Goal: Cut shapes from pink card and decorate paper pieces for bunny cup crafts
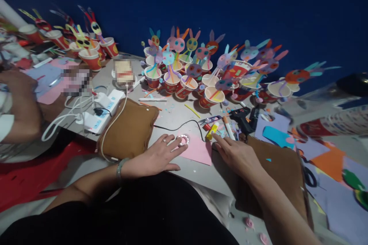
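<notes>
Left hand (156, 156) on one white ring (187, 138)

On the tabletop (178, 111), a paper sheet (199, 150) bearing a ring (184, 140) lies between my left hand (153, 157) and right hand (240, 157), with cups (207, 101) behind, a power strip (112, 104) left, a glue gun (242, 118) right.

a single view looks out from the person's head, forward and down across the bench (174, 116). it sits close above the near edge: the person's black clothing (161, 210) fills six o'clock, while the left fingers (177, 151) and right fingers (223, 144) show near the middle. the lens faces a dark blue wall (186, 0) at twelve o'clock, farther off. the frame leans, so the bench's far edge slopes from ten o'clock towards three. its wide span catches a co-worker's arm (30, 111) at nine o'clock.
</notes>
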A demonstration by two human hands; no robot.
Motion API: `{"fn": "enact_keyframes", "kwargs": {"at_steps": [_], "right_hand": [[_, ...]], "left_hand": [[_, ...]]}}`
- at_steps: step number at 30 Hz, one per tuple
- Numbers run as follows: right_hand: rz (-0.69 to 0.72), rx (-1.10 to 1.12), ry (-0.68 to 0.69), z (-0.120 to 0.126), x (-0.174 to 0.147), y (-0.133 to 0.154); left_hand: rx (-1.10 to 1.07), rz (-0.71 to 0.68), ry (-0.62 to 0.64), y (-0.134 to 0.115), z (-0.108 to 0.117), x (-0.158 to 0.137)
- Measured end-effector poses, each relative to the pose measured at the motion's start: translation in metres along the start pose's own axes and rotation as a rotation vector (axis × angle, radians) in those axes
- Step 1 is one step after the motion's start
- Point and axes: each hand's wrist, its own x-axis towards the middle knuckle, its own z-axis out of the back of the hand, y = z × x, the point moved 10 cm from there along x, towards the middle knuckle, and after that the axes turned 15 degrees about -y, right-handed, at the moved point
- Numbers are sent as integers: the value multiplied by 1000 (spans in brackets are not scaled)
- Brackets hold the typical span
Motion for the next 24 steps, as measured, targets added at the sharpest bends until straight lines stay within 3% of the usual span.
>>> {"fn": "enact_keyframes", "kwargs": {"at_steps": [12,18,21,24], "right_hand": [[152,127,-75,19,8,36],[183,233,-19,30,-3,61],[107,206,-5,32,-11,55],[-97,91,32,31,-24,27]], "left_hand": [[-19,-21,6,2,-2,0],[-29,11,25,4,-5,-3],[-27,25,15,6,-8,-6],[-17,19,16,6,-11,-7]]}}
